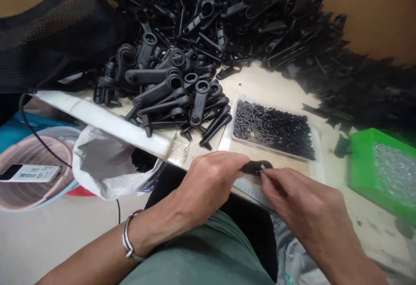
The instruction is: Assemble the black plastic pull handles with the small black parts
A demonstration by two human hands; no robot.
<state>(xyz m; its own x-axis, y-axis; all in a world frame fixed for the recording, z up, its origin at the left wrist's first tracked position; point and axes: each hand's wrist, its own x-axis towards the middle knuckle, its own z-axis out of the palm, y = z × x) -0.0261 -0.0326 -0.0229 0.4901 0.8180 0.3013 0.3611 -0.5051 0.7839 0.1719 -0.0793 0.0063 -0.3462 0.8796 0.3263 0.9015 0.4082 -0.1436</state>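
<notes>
My left hand is closed around a black plastic part, whose rounded end with a hole points right. At that end, my right hand has thumb and forefinger pinched together. A tiny object seems to sit between the fingertips and the hole, too small to name. Just behind the hands, a clear shallow tray holds a mass of small black pieces. Left of the tray lies a heap of black plastic crank-like arms with ring ends.
A large pile of black ringed parts fills the table's back. On the right stands a green bin of small shiny pieces. At lower left are an open white sack and a pink basket holding a white device.
</notes>
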